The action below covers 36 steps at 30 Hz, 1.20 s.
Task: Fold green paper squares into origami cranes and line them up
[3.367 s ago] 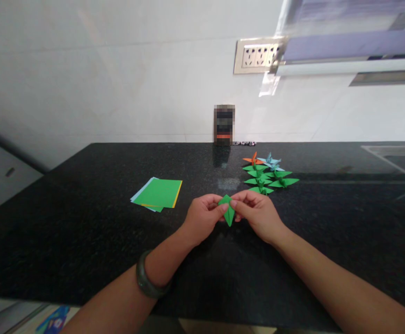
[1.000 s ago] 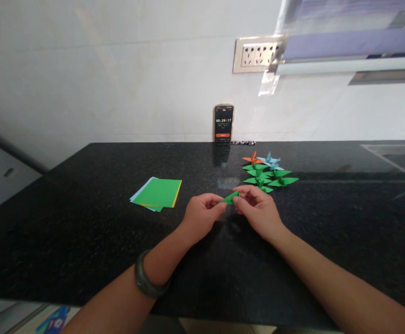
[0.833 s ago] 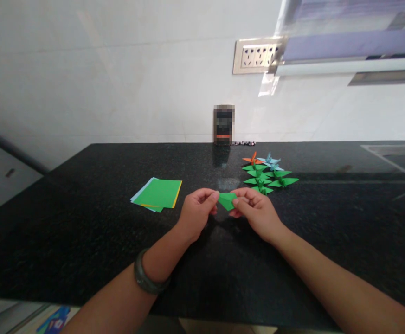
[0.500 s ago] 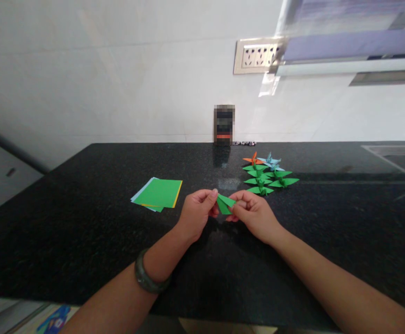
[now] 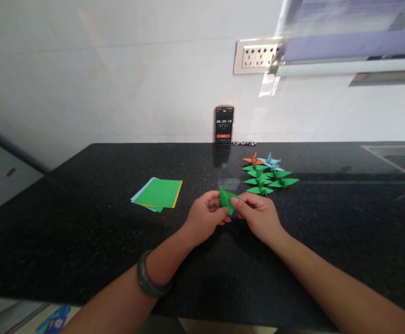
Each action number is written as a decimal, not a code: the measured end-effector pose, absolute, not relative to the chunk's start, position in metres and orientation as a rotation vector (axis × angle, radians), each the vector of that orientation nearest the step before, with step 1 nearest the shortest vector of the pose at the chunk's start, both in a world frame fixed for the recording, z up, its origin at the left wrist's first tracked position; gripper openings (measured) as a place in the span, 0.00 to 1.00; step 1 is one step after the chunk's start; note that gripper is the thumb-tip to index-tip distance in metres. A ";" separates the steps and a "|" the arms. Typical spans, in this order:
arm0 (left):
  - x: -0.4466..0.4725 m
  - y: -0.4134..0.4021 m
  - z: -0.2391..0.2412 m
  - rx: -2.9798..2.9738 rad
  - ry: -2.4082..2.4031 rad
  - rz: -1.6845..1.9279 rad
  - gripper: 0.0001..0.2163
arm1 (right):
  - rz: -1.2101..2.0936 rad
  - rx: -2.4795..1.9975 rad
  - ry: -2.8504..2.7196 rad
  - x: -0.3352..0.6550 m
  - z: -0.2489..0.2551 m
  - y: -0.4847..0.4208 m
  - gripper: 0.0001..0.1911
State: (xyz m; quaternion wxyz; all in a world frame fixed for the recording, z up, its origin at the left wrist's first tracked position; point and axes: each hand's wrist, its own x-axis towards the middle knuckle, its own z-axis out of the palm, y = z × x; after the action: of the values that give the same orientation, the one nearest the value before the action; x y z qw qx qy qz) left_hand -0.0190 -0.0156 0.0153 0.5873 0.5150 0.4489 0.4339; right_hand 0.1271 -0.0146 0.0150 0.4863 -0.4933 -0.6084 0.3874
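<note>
A small folded piece of green origami paper (image 5: 226,199) is held between my two hands, just above the dark counter. My left hand (image 5: 205,214) pinches its lower left side, thumb in front and fingers behind. On its right side the thumb of my right hand (image 5: 258,212) presses against the front face, and the other fingers are curled behind it. Left of my hands lies a stack of square paper sheets (image 5: 158,192), green on top with yellow and light blue edges showing. Beyond my right hand sit several folded paper cranes (image 5: 260,182), green, light blue and orange.
A phone (image 5: 224,124) showing a timer leans against the white wall (image 5: 136,83), with a beaded strap (image 5: 244,144) beside it. Wall sockets (image 5: 258,56) are higher up. The black speckled counter (image 5: 84,222) ends at a front edge below my forearms.
The green paper has been turned in my hands, and its point now faces up. My left hand has shifted slightly right and its thumb has moved down to the paper's lower edge.
</note>
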 end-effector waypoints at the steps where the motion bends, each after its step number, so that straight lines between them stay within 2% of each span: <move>1: -0.019 -0.015 0.015 1.170 1.037 1.034 0.14 | 0.956 -1.217 -1.467 0.128 0.016 -0.014 0.17; 6: -0.022 -0.014 0.015 1.039 0.984 1.070 0.10 | 0.956 -1.241 -1.466 0.130 0.015 -0.012 0.18; 11: -0.024 -0.012 0.017 0.790 0.921 1.066 0.06 | 0.874 -1.212 -1.519 0.128 0.006 -0.009 0.11; 13: -0.024 -0.012 0.018 0.740 0.911 1.052 0.05 | 0.672 -1.194 -1.528 0.129 0.003 -0.008 0.10; 15: -0.023 -0.012 0.017 0.743 0.906 1.033 0.04 | 0.390 -1.168 -1.658 0.132 0.001 -0.007 0.13; 18: -0.021 -0.013 0.015 0.757 0.886 0.997 0.07 | -0.006 -1.091 -1.895 0.140 0.002 -0.005 0.13; 22: -0.019 -0.015 0.015 0.731 0.864 0.984 0.08 | -0.286 -1.060 -2.025 0.146 0.004 -0.001 0.11; 36: -0.018 -0.014 0.013 0.685 0.839 1.028 0.07 | -0.273 -1.042 -2.074 0.141 0.010 -0.006 0.13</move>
State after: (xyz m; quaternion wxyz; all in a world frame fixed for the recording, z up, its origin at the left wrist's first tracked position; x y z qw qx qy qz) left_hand -0.0185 -0.0135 0.0131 0.7340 0.3116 0.3814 0.4676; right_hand 0.1415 -0.0057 0.0101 0.3917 -0.4104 -0.8165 -0.1073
